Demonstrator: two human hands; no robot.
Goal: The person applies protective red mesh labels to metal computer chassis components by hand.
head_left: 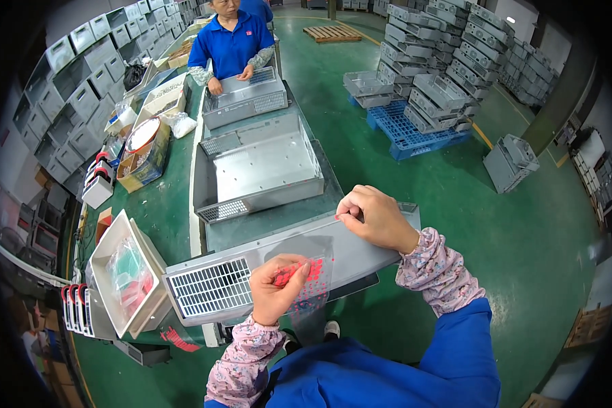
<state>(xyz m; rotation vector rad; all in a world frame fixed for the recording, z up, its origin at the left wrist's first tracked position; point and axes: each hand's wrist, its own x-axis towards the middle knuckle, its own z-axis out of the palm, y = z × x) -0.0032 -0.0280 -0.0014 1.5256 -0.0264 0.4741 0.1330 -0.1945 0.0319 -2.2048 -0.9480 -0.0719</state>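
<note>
My left hand (277, 289) is closed on a clear sheet of small red dot stickers (314, 289), which hangs in front of a grey metal case (367, 258). The case has a grille of rectangular slots (211, 288) at its left end. Over the upper edge of this case, my right hand (377, 216) is closed in a pinch, with a tiny spot of red, apparently one dot sticker, at the fingertips. Just beyond lies an open metal case (262, 166) with perforated corners.
Across the bench, a person in blue (231, 44) has both hands on another metal case (245, 98). At left are a cream bin (153, 268) of plastic bags and a cardboard box (146, 163). Stacked cases (442, 98) stand on a blue pallet (415, 132) at right.
</note>
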